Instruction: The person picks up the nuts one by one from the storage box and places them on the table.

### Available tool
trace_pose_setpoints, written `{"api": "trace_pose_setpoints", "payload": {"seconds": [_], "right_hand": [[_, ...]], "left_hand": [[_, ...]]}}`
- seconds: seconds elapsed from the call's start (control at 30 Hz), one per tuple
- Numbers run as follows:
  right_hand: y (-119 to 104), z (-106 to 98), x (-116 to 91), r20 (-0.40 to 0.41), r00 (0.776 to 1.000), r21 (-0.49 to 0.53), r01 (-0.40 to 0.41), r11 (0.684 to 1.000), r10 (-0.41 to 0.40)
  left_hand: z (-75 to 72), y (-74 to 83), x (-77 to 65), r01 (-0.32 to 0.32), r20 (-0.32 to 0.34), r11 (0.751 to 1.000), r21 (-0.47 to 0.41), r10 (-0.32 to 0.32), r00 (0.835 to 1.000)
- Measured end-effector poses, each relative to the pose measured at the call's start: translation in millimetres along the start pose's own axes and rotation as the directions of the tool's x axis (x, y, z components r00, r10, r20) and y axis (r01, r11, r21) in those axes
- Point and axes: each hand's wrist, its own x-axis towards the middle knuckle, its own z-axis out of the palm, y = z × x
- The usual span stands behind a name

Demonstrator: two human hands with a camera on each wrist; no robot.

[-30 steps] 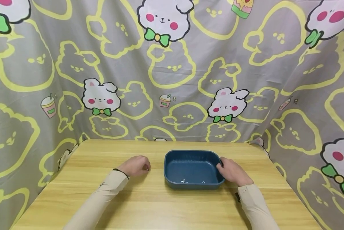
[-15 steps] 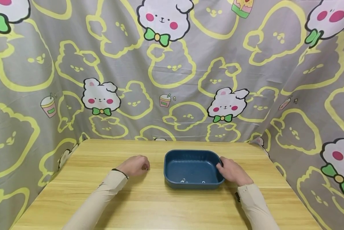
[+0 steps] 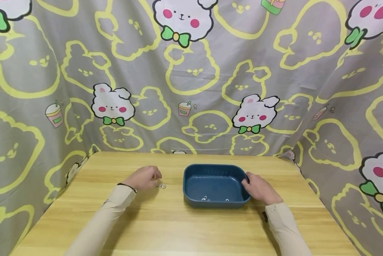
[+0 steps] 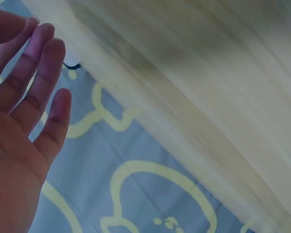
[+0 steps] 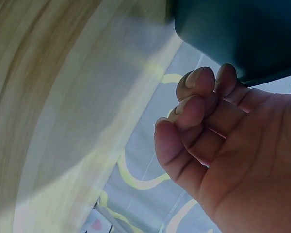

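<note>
A dark blue rectangular bin [image 3: 215,204] stands on the wooden table, with several tiny silvery ring-shaped pieces [image 3: 205,198] along its near inside edge. My right hand [image 3: 260,188] grips the bin's right rim, thumb on the inside; in the right wrist view the bin [image 5: 233,34] shows beyond curled fingers [image 5: 186,114]. To the left of the bin, my left hand [image 3: 144,177] hovers low over the table. Just by its fingertips lie several small silvery rings [image 3: 162,186]. The left wrist view shows loosely bent fingers [image 4: 43,82] with nothing seen between them.
The light wooden table [image 3: 178,231] ends at a grey curtain [image 3: 165,64] with yellow outlines and white cartoon animals, which hangs at the back and both sides. A strip of table separates the left hand from the bin.
My left hand has loosened its fingers and drawn slightly left, and small rings now show on the table beside it. The head view has tipped slightly downward. My right hand keeps its grip.
</note>
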Motion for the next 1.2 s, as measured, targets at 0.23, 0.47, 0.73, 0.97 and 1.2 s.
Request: {"api": "trace_pose_setpoints", "payload": {"seconds": [0.23, 0.47, 0.73, 0.97, 1.2], "right_hand": [[-1, -3, -1, 0.01, 1.0, 0.007, 0.005, 1.0, -0.005], [1, -2, 0, -0.003, 1.0, 0.0, 0.008, 1.0, -0.008], [1, 0, -2, -0.012, 1.0, 0.002, 0.004, 1.0, -0.004], [3, 3, -3, -0.023, 1.0, 0.001, 0.003, 1.0, -0.003], [2, 2, -3, -0.029, 1.0, 0.01, 0.007, 1.0, -0.007]], "left_hand": [[-8.1, 2.2, 7.2, -0.035, -0.06, 0.999, 0.021, 0.036, 0.998], [-23.3, 39.5, 27.1, -0.139, -0.127, 0.99, 0.003, 0.138, 0.982], [-17.1, 88.5, 54.3, -0.286, -0.057, 0.957, 0.041, 0.288, 0.956], [2.1, 125.8, 71.0, -0.315, 0.165, 0.945, 0.09, 0.298, 0.94], [20.3, 142.8, 77.0, -0.248, 0.32, 0.947, 0.202, 0.176, 0.931]]}}
